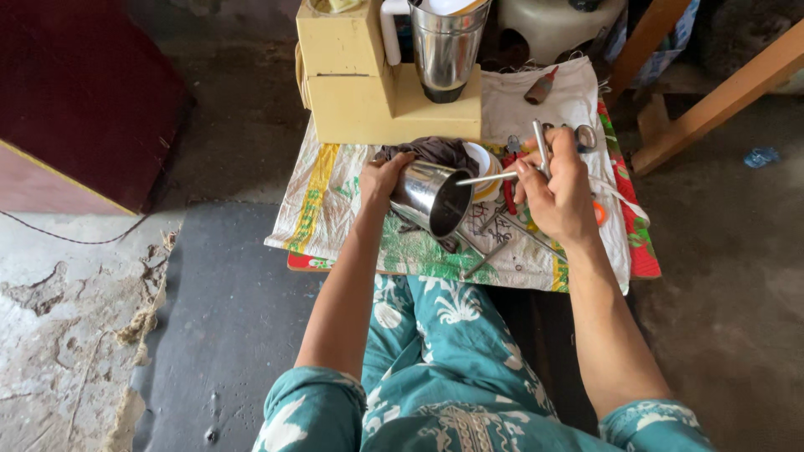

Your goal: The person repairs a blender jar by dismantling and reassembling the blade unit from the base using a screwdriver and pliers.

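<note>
Left arm: bare from the teal patterned sleeve at the upper arm, extended forward and slightly inward, elbow lightly bent. Left hand (383, 177): back turned upward, fingers curled downward and closed in a grasp, thumb set toward the right. Right arm: bare from a matching sleeve, forearm angled forward and inward, wrist raised a little. Right hand (559, 188): back shown to the camera, fingers bunched and closed in a pinch-like grip, knuckles uppermost. Both hands are held level with each other, near but apart.
</note>
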